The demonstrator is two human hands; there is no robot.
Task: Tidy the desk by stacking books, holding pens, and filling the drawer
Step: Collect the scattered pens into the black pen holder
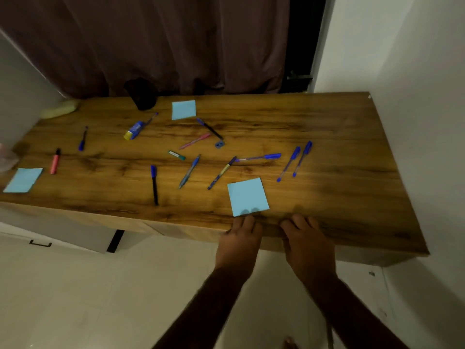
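both hands lie side by side on the front edge of the tabletop (339,147): the left hand (239,239) and the right hand (308,240) are palm down, the fingers a little bent on the wood, and they hold nothing. just beyond the left fingertips lies a near blue note (247,197), its corner almost touching them. further in, many pens are scattered flat: a black pen (154,185) with a blue cap, a yellow-blue pen (221,173), a pair of blue pens (288,163) side by side at the right, and a pink pen (195,141) near a small sharpener (219,144). at the left lie a red marker (54,161) and a left blue note (24,180). near the back are a glue stick (133,131), a far blue note (183,109) and a dark cup (142,95), in front of a curtain (151,46)
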